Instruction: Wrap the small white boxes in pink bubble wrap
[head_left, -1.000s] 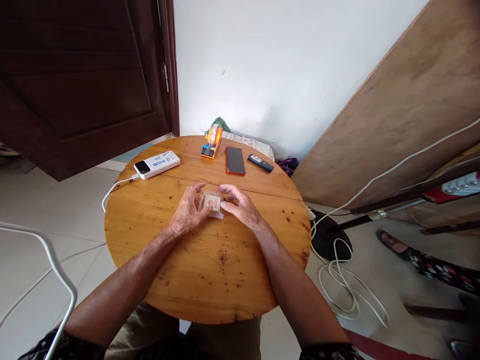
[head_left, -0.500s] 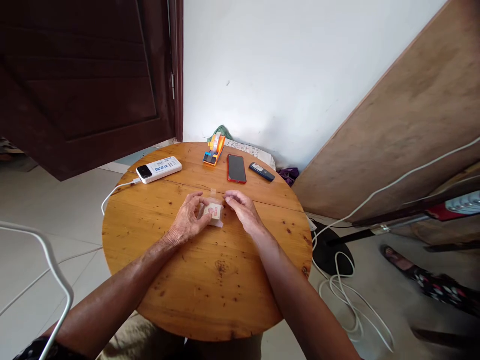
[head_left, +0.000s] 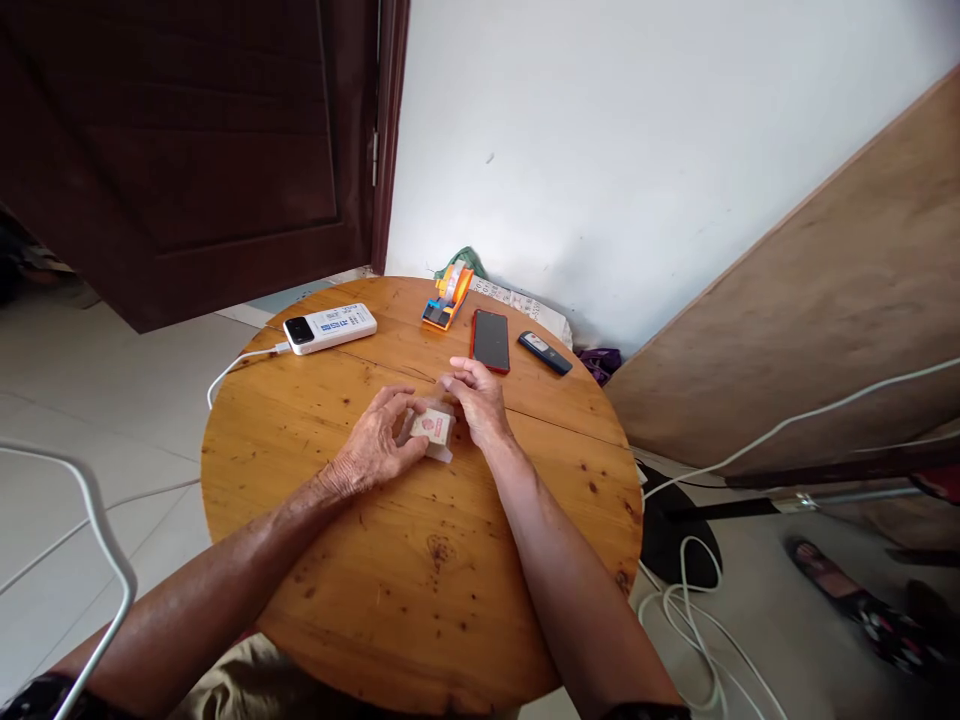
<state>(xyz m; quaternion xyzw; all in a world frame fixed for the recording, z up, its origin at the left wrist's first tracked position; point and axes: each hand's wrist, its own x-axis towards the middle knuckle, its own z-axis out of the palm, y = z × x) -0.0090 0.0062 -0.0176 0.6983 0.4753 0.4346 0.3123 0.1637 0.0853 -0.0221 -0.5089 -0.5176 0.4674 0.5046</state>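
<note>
A small pale box (head_left: 432, 426) with red print lies on the wooden table, with translucent wrapping film (head_left: 441, 457) sticking out around its edges. My left hand (head_left: 381, 438) grips the box from the left, fingers at its far side and thumb at its near edge. Just beyond the box, the thumb and forefinger of my right hand (head_left: 480, 400) are pinched at the end of a thin clear strip (head_left: 441, 390), which looks like tape running to the box's far side. Part of the film is hidden by my left fingers.
Along the table's far side are a white power bank (head_left: 337, 328) with a cable, an orange tape dispenser (head_left: 448, 297), a red-edged phone (head_left: 491, 341) and a dark blue handheld device (head_left: 545, 353). Another person's foot (head_left: 817, 568) shows at right, near coiled white cable (head_left: 694, 610).
My right hand has moved a little away from me, and its fingertips have closed on the clear strip beyond the box. My left hand stays at the box. The view has shifted slightly.
</note>
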